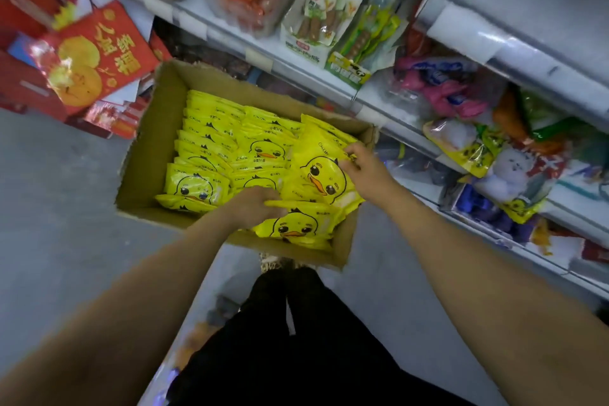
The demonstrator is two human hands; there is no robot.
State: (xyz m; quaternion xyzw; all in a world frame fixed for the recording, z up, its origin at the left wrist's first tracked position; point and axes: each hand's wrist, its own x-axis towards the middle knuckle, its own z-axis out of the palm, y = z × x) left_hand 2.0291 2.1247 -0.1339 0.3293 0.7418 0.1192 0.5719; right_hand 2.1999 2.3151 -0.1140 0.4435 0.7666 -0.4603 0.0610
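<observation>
Now right fingers (350,154) tight on the upper duck packet (321,175), left fingers (274,208) tight around the lower packet (296,227).

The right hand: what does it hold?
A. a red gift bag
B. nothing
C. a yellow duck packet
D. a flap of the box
C: the right hand pinches the upper edge of a duck packet, which is tilted up above the rows of the same packets in the box.
</observation>
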